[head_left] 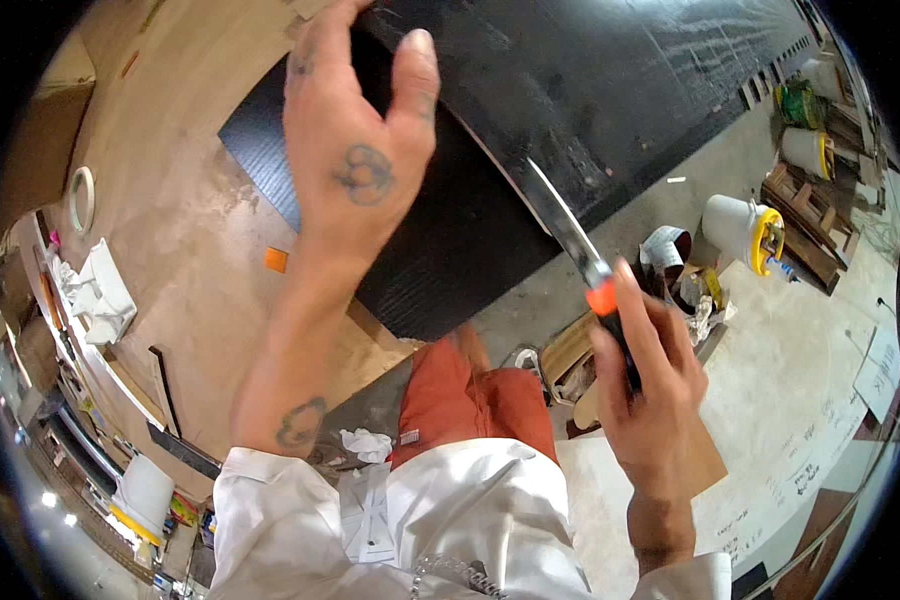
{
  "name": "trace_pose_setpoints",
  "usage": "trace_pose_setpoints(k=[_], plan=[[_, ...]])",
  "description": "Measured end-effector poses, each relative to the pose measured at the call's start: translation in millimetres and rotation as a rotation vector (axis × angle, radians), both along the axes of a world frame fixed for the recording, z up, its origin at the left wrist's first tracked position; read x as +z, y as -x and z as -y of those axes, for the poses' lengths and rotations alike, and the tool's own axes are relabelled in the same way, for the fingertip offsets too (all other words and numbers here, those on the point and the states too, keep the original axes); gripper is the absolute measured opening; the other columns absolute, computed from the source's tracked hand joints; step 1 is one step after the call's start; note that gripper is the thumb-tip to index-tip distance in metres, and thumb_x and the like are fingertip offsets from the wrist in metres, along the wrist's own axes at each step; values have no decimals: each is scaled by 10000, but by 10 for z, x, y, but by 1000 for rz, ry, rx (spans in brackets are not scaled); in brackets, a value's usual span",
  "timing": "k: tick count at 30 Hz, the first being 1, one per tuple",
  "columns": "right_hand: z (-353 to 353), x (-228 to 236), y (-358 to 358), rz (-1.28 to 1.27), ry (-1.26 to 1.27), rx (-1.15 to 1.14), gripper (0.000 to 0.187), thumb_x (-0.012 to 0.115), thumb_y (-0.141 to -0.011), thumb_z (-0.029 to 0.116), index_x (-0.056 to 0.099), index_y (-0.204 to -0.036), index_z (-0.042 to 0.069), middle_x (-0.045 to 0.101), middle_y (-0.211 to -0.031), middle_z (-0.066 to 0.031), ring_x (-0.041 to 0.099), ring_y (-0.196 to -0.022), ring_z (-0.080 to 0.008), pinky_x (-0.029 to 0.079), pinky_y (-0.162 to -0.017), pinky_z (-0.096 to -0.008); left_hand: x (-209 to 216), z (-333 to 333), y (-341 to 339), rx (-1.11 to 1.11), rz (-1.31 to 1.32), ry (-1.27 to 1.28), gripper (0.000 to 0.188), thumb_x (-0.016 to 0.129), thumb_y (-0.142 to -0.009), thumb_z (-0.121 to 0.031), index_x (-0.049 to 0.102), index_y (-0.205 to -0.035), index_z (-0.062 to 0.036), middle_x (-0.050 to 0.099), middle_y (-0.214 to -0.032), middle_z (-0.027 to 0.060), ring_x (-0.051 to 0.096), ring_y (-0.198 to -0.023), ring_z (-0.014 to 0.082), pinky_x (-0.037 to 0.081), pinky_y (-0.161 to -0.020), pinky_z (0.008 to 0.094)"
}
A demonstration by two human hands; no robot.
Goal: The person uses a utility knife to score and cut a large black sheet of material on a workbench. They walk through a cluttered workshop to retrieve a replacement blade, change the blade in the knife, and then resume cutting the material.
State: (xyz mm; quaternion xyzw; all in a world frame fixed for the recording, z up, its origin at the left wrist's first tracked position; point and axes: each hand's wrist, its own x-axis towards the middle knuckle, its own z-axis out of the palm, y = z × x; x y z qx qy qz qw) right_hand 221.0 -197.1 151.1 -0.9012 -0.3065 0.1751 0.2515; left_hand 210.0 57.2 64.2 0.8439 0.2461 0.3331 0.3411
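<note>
My right hand [655, 375] is closed round the handle of a knife [570, 222] with a black and orange grip. Its narrow, shiny blade points up and left, the tip over the edge of a large black board [590, 110]. My left hand [360, 140] is raised over the boards at the upper left, thumb spread from the fingers, with nothing visible in it. Its fingertips run to the top of the picture, so I cannot tell if they touch the board. Below it lies a second black panel [420, 270] with a grained surface, partly hidden by my arm.
A white bucket [735, 228] with a yellow rim stands at the right, near wood pieces [805, 225]. A tape roll [82, 200] and a small orange piece [275, 260] lie on the light wooden surface [190, 200] at left. A crumpled white cloth [368, 444] is near my legs.
</note>
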Motion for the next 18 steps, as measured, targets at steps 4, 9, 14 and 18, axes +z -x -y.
trace_pose_setpoints(k=[4, 9, 14, 18], plan=[[76, 31, 60, 21, 24, -48, 471, 663, -858, -23, 612, -1323, 33, 651, -959, -137, 633, -817, -228, 504, -742, -301, -18, 35, 12, 15, -15, -84, 416, 660, -945, -314, 591, -1248, -38, 654, -1172, 178, 622, -1106, 307, 453, -985, 370], [113, 2, 55, -33, -20, -36, 523, 707, -864, 20, 583, -1367, 90, 622, -974, -138, 625, -821, -250, 517, -713, -345, -20, 28, -19, 6, 21, -50, 430, 659, -943, -330, 593, -1249, -35, 644, -1192, 198, 611, -1139, 324, 443, -997, 378], [-138, -3, -35, -32, -7, -26, 513, 704, -865, 10, 585, -1361, 73, 622, -979, -138, 627, -833, -242, 519, -718, -331, -4, -61, 29, -6, -45, -89, 400, 655, -943, -301, 594, -1240, -41, 653, -1155, 197, 630, -1077, 325, 462, -961, 379], [82, -14, 26, 8, -30, -19, 510, 706, -864, 13, 589, -1356, 78, 625, -974, -140, 626, -818, -243, 524, -712, -339, 30, 56, -23, 22, 9, -36, 378, 658, -944, -273, 592, -1235, -41, 671, -1097, 184, 641, -1021, 314, 480, -920, 371]])
